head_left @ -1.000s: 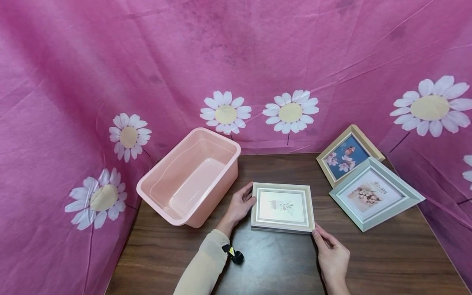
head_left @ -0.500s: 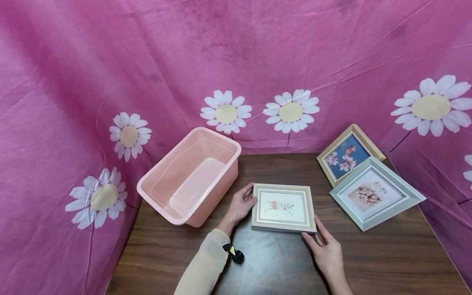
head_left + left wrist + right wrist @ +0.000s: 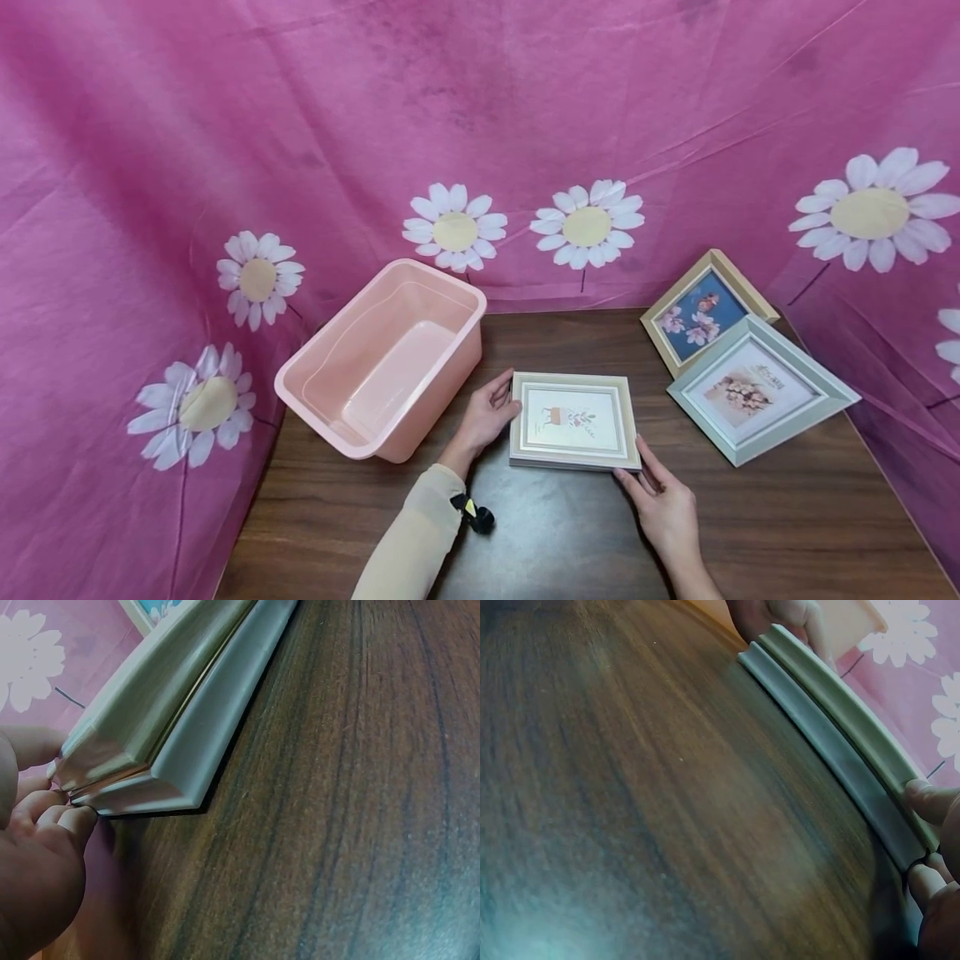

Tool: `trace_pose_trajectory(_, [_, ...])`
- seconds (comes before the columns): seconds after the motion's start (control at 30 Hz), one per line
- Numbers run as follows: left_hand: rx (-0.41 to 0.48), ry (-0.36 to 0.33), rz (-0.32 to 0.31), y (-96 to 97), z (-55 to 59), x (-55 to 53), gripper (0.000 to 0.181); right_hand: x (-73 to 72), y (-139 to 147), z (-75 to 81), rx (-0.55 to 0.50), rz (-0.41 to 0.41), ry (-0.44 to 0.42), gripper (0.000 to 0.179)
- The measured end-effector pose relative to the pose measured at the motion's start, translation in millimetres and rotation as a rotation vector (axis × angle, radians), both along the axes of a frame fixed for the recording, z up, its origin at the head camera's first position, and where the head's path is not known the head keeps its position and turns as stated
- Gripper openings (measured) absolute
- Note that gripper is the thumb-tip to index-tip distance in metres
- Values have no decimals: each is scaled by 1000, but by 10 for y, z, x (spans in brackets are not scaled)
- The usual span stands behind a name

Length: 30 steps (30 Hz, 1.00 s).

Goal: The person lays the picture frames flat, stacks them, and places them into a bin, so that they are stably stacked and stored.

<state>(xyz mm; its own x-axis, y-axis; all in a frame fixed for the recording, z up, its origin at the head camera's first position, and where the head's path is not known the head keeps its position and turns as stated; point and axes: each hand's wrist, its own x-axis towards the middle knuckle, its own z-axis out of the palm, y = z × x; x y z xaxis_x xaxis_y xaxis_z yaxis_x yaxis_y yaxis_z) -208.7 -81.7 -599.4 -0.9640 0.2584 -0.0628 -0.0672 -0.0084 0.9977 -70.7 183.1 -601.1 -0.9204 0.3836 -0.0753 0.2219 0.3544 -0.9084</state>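
Two picture frames lie stacked flat on the table, edges nearly lined up. The upper is a cream picture frame [image 3: 573, 421] with a drawing of a small animal and flowers. Beneath it, a pale grey-white picture frame [image 3: 217, 705] shows only its side in the wrist views. My left hand [image 3: 486, 419] holds the stack's left end, thumb and fingers at its edge. At the near right corner my right hand [image 3: 666, 508] grips the stack. In the right wrist view its thumb [image 3: 926, 799] touches the cream frame, while a fingertip reaches the lower one.
A pink plastic tub [image 3: 390, 358] stands left of the stack, nothing visible inside. To the right, a pale green picture frame [image 3: 761, 392] overlaps a tan picture frame [image 3: 705, 317]. A pink flowered cloth [image 3: 525, 100] hangs round the wooden table [image 3: 787, 533].
My right hand has shifted left around the near right corner, its thumb now at the front edge. The left hand stays in place, and the stack looks almost unmoved.
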Motion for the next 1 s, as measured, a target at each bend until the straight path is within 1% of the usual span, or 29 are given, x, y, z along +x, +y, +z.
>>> trace_pose_trajectory(0.23, [0,-1,16,-30,53,-14,67,-58,-10,7,-44,7,-15,64])
trace_pose_trajectory(0.43, [-22,1,46,-60,85,-31,66,-107,-47,3,-86,21,35,63])
trace_pose_trajectory(0.5, [-24,4,53,-70,86,-36,66,-125,-58,4,-100,25,50,63])
trace_pose_trajectory(0.67, [-13,6,63,-100,79,-60,67,-180,-79,-1,-123,32,33,63])
trace_pose_trajectory(0.8, [-5,2,68,-110,69,-80,67,-198,-86,-3,-129,41,29,63])
trace_pose_trajectory(1.0, [8,-12,87,-113,53,-73,68,-216,-67,6,-124,58,8,62])
